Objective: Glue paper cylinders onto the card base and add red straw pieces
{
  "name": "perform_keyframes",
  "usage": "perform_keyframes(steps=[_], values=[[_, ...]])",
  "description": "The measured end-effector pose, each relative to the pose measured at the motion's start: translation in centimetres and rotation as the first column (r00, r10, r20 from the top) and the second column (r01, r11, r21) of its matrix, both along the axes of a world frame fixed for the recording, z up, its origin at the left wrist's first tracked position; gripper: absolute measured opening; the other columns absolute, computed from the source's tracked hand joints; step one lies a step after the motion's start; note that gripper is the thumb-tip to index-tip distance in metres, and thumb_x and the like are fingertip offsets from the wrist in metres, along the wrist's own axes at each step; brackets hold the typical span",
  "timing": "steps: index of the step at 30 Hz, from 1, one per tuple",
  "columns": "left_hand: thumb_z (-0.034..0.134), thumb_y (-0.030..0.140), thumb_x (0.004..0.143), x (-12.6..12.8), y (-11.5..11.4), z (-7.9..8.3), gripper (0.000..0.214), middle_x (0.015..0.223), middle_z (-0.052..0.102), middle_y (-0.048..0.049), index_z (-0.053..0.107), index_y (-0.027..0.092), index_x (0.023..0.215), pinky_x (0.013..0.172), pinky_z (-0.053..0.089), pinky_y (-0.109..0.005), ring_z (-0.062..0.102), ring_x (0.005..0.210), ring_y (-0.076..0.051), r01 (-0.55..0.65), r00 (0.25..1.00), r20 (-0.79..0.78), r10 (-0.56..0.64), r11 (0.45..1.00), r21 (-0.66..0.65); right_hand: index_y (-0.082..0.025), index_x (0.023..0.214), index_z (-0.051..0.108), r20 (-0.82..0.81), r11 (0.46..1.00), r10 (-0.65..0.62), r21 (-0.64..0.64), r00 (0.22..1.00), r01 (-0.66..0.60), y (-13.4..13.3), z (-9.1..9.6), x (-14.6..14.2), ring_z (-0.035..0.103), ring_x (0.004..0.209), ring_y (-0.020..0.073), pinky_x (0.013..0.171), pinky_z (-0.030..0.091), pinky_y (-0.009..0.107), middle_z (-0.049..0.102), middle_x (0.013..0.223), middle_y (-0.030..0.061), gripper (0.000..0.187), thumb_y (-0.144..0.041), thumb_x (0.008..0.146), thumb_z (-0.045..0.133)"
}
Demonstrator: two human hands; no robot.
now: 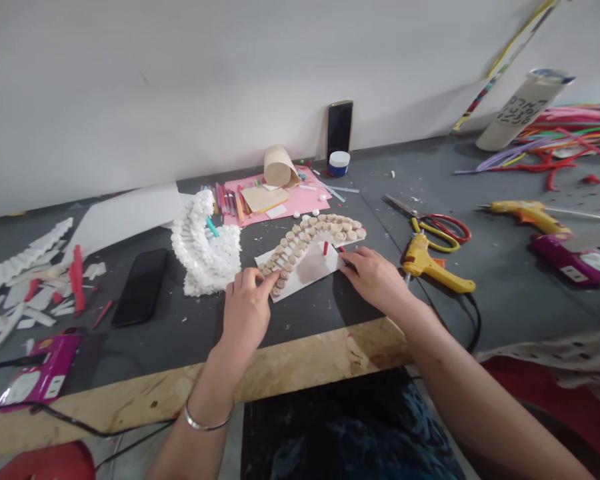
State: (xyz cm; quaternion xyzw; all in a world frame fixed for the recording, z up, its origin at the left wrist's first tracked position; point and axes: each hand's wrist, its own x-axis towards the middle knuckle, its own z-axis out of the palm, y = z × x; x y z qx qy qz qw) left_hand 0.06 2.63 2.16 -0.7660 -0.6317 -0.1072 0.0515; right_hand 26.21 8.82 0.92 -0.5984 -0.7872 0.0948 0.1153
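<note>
An arched model point(300, 243) covered in small beige rounds stands on a white card base point(305, 279) in front of me. My left hand point(247, 303) grips its near left end, thumb on the beige rounds and the other fingers curled beside the card. At the card's right side, my right hand point(373, 277) pinches a thin dark stick with a red end point(349, 263); its exact kind I cannot make out. A small red upright piece point(325, 248) rises from the base under the arch. Left of it sits a white textured curved model point(205, 250) with a teal piece.
To the right lie scissors point(430, 227), a yellow glue gun point(435, 265) and another glue gun point(525, 212). Behind are pink paper point(305, 200), a cardboard roll point(279, 167), a jar point(339, 164) and a propped phone point(339, 130). A black phone point(141, 287) and paper scraps lie left.
</note>
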Motion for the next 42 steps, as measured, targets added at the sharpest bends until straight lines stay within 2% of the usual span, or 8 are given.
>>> perform_keyframes(steps=[10, 22, 37, 42], values=[[0.039, 0.008, 0.092, -0.1, 0.2, 0.0, 0.05, 0.102, 0.057, -0.0111, 0.067, 0.029, 0.127, 0.079, 0.043, -0.04, 0.054, 0.092, -0.027, 0.002, 1.0, -0.02, -0.003, 0.999, -0.038, -0.02, 0.105, 0.071, -0.007, 1.0, 0.003, 0.01, 1.0, -0.003, 0.0, -0.1, 0.1, 0.059, 0.092, 0.0231, 0.075, 0.04, 0.03, 0.064, 0.1, 0.0099, 0.025, -0.025, 0.098, 0.048], [0.04, 0.011, 0.094, 0.1, 0.5, 0.3, 0.046, 0.096, 0.057, -0.01, 0.07, 0.03, 0.123, 0.079, 0.042, -0.039, 0.054, 0.093, -0.026, -0.005, 1.0, -0.028, 0.005, 1.0, -0.026, -0.019, 0.108, 0.072, 0.0, 1.0, -0.007, -0.012, 1.0, 0.007, 0.0, 0.2, -0.2, 0.061, 0.095, 0.0238, 0.077, 0.042, 0.031, 0.066, 0.103, 0.0104, 0.025, -0.024, 0.098, 0.049], [0.045, 0.009, 0.09, 0.3, 0.7, 0.4, 0.044, 0.106, 0.058, -0.0118, 0.069, 0.027, 0.122, 0.081, 0.042, -0.039, 0.055, 0.097, -0.027, -0.028, 0.999, -0.027, 0.028, 1.0, -0.003, -0.018, 0.113, 0.072, 0.045, 0.998, -0.019, -0.055, 0.999, 0.022, 0.0, 1.3, -0.8, 0.062, 0.099, 0.0235, 0.08, 0.042, 0.029, 0.066, 0.103, 0.0108, 0.03, -0.025, 0.101, 0.045], [0.045, 0.007, 0.09, 0.4, 0.6, 0.3, 0.046, 0.107, 0.059, -0.0116, 0.068, 0.027, 0.124, 0.081, 0.041, -0.039, 0.056, 0.096, -0.027, -0.048, 0.998, -0.027, 0.048, 0.999, 0.005, -0.019, 0.114, 0.071, -0.054, 0.997, -0.024, -0.076, 0.998, 0.02, 0.5, 1.5, 0.2, 0.065, 0.094, 0.0193, 0.079, 0.043, 0.026, 0.069, 0.104, 0.0089, 0.029, -0.021, 0.099, 0.047]])
